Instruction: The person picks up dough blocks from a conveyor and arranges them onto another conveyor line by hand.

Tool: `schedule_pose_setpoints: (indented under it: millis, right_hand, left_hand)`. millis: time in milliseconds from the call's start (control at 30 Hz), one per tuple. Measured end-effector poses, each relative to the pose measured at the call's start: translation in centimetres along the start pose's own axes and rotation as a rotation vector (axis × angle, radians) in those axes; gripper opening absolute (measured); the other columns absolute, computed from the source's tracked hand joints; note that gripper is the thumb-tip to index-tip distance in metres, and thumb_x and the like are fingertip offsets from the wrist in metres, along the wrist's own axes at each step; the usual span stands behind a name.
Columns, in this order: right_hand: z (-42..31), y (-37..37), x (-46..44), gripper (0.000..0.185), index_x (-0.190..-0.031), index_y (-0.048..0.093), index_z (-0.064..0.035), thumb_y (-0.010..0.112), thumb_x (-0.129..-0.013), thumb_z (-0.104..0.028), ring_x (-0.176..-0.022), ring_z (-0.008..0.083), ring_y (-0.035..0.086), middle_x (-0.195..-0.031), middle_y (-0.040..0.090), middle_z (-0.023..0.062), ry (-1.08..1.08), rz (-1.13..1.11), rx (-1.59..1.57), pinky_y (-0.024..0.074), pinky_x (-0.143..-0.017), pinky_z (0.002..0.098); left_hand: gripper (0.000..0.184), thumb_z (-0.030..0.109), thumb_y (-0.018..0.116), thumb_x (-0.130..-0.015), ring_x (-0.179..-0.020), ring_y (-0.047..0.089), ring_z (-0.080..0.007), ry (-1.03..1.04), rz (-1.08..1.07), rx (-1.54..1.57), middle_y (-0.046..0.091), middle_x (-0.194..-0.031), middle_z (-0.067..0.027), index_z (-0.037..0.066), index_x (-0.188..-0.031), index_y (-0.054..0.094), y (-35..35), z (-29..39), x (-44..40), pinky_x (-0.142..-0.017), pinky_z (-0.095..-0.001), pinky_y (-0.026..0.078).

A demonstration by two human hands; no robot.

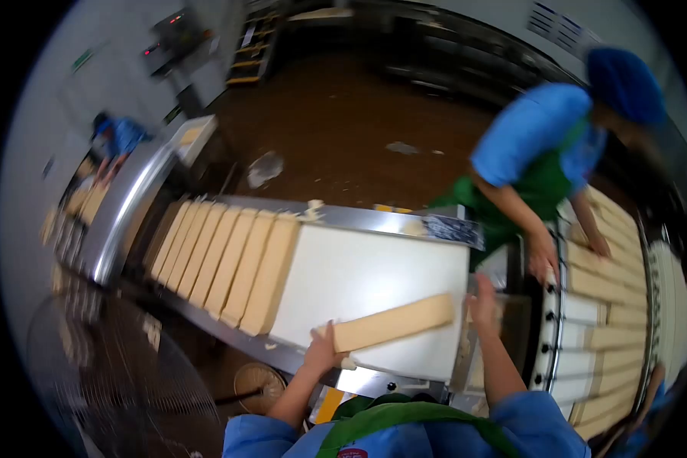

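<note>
A long, pale-yellow dough block [393,322] lies slantwise over the white conveyor belt [374,263]. My left hand [324,351] is at its left end, fingers curled against that end. Just past the block's right end is my right hand [482,305], fingers stretched out and a small gap between it and the dough. Farther left on the same belt, several similar dough blocks [229,256] stand side by side in a row, running toward a curved metal cover [130,214].
On the right, a co-worker [538,145] in blue and green leans over another conveyor carrying several dough blocks [607,282]. Metal rails [359,219] edge my belt. A large round fan guard [122,374] is at lower left. Another person [118,137] works at the far left.
</note>
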State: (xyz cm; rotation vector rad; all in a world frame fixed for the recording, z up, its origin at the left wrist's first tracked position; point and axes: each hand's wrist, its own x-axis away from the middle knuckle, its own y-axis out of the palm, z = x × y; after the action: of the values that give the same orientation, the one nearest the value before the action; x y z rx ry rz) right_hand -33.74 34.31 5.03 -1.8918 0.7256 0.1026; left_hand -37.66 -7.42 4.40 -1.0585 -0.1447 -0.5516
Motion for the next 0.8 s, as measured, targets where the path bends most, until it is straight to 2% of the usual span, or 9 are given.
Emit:
schedule_pose_setpoints:
  millis: [33, 67, 100, 133, 333, 500, 667, 733, 800]
  right_hand:
    - [0.9, 2.1, 0.5, 0.078, -0.129, 0.044, -0.0075, 0.08, -0.059, -0.012, -0.116, 0.0338, 0.046, -0.126, 0.048, 0.0169, 0.217, -0.28, -0.361, 0.0405, -0.097, 0.0396]
    - [0.4, 3.8, 2.1, 0.095, -0.134, 0.039, -0.0095, 0.085, -0.052, -0.024, -0.12, 0.0337, 0.043, -0.127, 0.048, 0.0162, 0.428, -0.57, -0.308, 0.0388, -0.099, 0.0395]
    - [-1.3, 3.9, 3.4, 0.106, -0.137, 0.035, -0.0117, 0.085, -0.047, -0.035, -0.123, 0.0357, 0.04, -0.13, 0.045, 0.0194, -0.08, -0.614, -0.452, 0.0384, -0.1, 0.0398]
    - [-4.9, 1.4, 4.1, 0.11, -0.141, 0.029, -0.0134, 0.084, -0.048, -0.037, -0.126, 0.0369, 0.036, -0.132, 0.041, 0.0218, -0.073, -0.681, -0.019, 0.0383, -0.1, 0.0408]
    - [-1.2, -3.6, 6.3, 0.094, -0.131, 0.039, -0.019, 0.084, -0.049, -0.029, -0.091, 0.0358, 0.059, -0.112, 0.046, 0.0212, 0.082, -0.408, -0.081, 0.05, -0.077, 0.0399]
    - [6.9, -14.4, 11.5, 0.092, -0.13, 0.043, -0.0204, 0.083, -0.048, -0.032, -0.091, 0.0338, 0.059, -0.111, 0.048, 0.0189, 0.134, -0.052, -0.112, 0.0508, -0.075, 0.0405]
    - [14.3, -27.9, 16.1, 0.088, -0.134, 0.039, -0.0223, 0.078, -0.058, -0.043, -0.102, 0.033, 0.057, -0.12, 0.05, 0.0171, 0.335, -0.146, -0.117, 0.0467, -0.086, 0.0404]
    - [18.6, -30.3, 17.9, 0.089, -0.136, 0.036, -0.0217, 0.076, -0.061, -0.046, -0.105, 0.0336, 0.055, -0.121, 0.05, 0.0178, 0.376, -0.173, -0.105, 0.0449, -0.09, 0.0405]
    - [24.2, -29.8, 19.5, 0.09, -0.141, 0.03, -0.0179, 0.07, -0.068, -0.053, -0.112, 0.0352, 0.051, -0.125, 0.048, 0.021, 0.46, 0.04, -0.311, 0.0405, -0.096, 0.0414]
  left_hand:
    - [0.096, 0.031, 0.076, -0.066, -0.095, 0.058, -0.0433, -0.101, -0.005, 0.021, 0.04, -0.116, -0.0316, 0.02, -0.143, 0.019, 0.8, 0.6, -0.5, -0.079, -0.045, 0.051]
    - [0.1, 0.037, 0.079, -0.062, -0.096, 0.058, -0.0443, -0.184, 0.011, -0.043, 0.042, -0.116, -0.0326, 0.02, -0.141, 0.02, 1.6, 1.0, -1.3, -0.079, -0.046, 0.051]
    - [0.098, 0.037, 0.08, -0.061, -0.096, 0.057, -0.0448, -0.173, -0.007, -0.034, 0.043, -0.116, -0.0326, 0.019, -0.137, 0.023, 1.6, 1.4, -1.6, -0.08, -0.0464, 0.05]
    - [0.095, 0.038, 0.082, -0.059, -0.096, 0.057, -0.0454, -0.164, -0.027, -0.032, 0.044, -0.116, -0.0325, 0.017, -0.134, 0.027, 1.5, 1.9, -2.0, -0.08, -0.0469, 0.05]
    - [0.09, 0.028, 0.083, -0.057, -0.093, 0.056, -0.0438, 0.11, 0.057, -0.189, 0.047, -0.113, -0.0295, 0.016, -0.13, 0.031, 2.7, 7.0, -0.7, -0.079, -0.0473, 0.049]
    - [0.091, 0.021, 0.081, -0.059, -0.095, 0.055, -0.0438, 0.227, 0.163, -0.14, 0.046, -0.109, -0.0262, 0.016, -0.134, 0.03, 5.2, 19.1, 4.9, -0.082, -0.0469, 0.048]
    - [0.089, 0.021, 0.08, -0.061, -0.098, 0.055, -0.042, 0.457, 0.119, -0.056, 0.044, -0.113, -0.0238, 0.017, -0.136, 0.032, 8.1, 29.6, 9.0, -0.084, -0.0459, 0.047]
    - [0.076, 0.021, 0.075, -0.071, -0.094, 0.055, -0.0374, 0.645, 0.127, 0.011, 0.046, -0.11, -0.0207, 0.017, -0.136, 0.037, 9.4, 32.8, 9.7, -0.082, -0.0427, 0.047]
    - [0.067, 0.02, 0.07, -0.076, -0.093, 0.055, -0.0352, 0.605, 0.04, 0.106, 0.046, -0.109, -0.0192, 0.016, -0.136, 0.039, 10.7, 36.3, 10.0, -0.081, -0.0411, 0.047]
